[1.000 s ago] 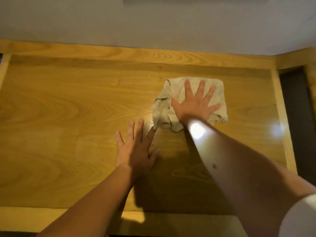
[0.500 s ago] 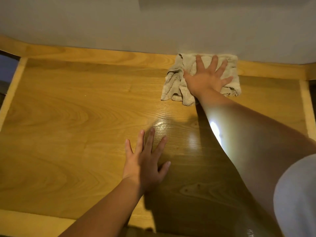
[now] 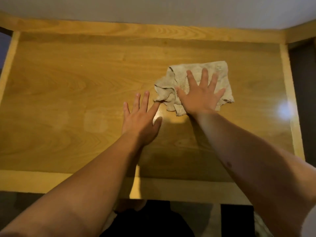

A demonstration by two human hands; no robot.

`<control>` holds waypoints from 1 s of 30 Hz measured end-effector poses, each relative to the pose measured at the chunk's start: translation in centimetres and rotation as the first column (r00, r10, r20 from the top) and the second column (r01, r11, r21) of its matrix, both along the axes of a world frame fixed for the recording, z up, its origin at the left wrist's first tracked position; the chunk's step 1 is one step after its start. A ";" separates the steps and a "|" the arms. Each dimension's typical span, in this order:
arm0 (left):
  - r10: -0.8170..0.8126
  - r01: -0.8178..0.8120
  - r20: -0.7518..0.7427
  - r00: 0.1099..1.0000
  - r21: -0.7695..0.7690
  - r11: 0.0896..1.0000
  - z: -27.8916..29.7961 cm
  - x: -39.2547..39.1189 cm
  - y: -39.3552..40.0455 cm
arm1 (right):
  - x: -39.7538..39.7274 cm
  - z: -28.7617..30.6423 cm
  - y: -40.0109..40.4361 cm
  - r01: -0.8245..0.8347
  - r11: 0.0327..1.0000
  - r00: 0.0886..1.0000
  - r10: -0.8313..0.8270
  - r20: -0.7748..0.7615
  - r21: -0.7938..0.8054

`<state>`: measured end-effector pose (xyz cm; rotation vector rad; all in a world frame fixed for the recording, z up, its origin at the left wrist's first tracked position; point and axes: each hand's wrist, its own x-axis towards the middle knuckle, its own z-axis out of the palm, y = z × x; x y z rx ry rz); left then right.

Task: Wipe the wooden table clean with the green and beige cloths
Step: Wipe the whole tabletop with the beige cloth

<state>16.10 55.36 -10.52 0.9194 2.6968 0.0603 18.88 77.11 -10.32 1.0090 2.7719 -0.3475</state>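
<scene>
A crumpled beige cloth [image 3: 220,72] lies on the wooden table [image 3: 68,82], right of centre. My right hand [image 3: 200,94] presses flat on it with fingers spread. My left hand [image 3: 141,117] rests flat on the bare wood just left of the cloth, fingers straight, its index fingertip at the cloth's left edge. No green cloth is in view.
A raised wooden rim [image 3: 119,29] runs along the back against a pale wall [image 3: 153,9]. Lighter wooden edges border the left [image 3: 8,55], right [image 3: 289,100] and near sides. A bright light spot [image 3: 284,110] reflects near the right edge.
My right hand has pulled the beige cloth back from the table's far rim toward the middle. My left hand has stayed flat on the wood.
</scene>
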 end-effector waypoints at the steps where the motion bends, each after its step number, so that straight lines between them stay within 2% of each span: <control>1: 0.006 -0.006 0.001 1.000 -0.010 1.000 -0.1 0.0 0.1 | 1.7 0.1 -0.7 0.001 1.000 1.000 -0.001 0.007 0.007; 4: 0.023 -0.023 0.004 1.000 0.008 1.000 -0.3 -0.1 0.3 | 7.1 0.4 -3.1 0.009 1.000 0.999 -0.009 0.034 0.008; 8: 0.013 -0.012 -0.024 1.000 0.028 1.000 -0.4 0.0 0.0 | 14.2 1.0 -6.8 0.004 1.000 0.999 -0.005 -0.035 -0.024; 11: 0.004 -0.003 -0.020 1.000 0.044 0.999 -0.4 0.0 0.0 | 19.6 1.2 -9.2 0.031 0.998 0.999 -0.032 -0.006 -0.058; 14: 0.002 -0.002 -0.029 1.000 0.033 0.999 -0.3 0.0 -0.1 | 23.3 1.3 -10.9 0.032 0.999 0.999 -0.032 0.020 -0.011; 23: 0.017 -0.017 -0.055 0.998 0.010 1.000 0.1 0.2 0.2 | 23.3 1.0 -10.9 0.017 0.998 1.000 -0.016 -0.010 0.060; 27: 0.121 -0.120 -0.041 0.992 0.031 0.992 0.4 0.9 2.6 | 23.2 1.1 -10.9 -0.004 0.998 0.999 0.007 -0.042 0.064; 30: 0.025 -0.025 0.033 0.999 -0.007 1.000 0.7 2.3 7.7 | 23.0 1.4 -10.8 0.019 0.999 0.999 -0.016 -0.049 0.049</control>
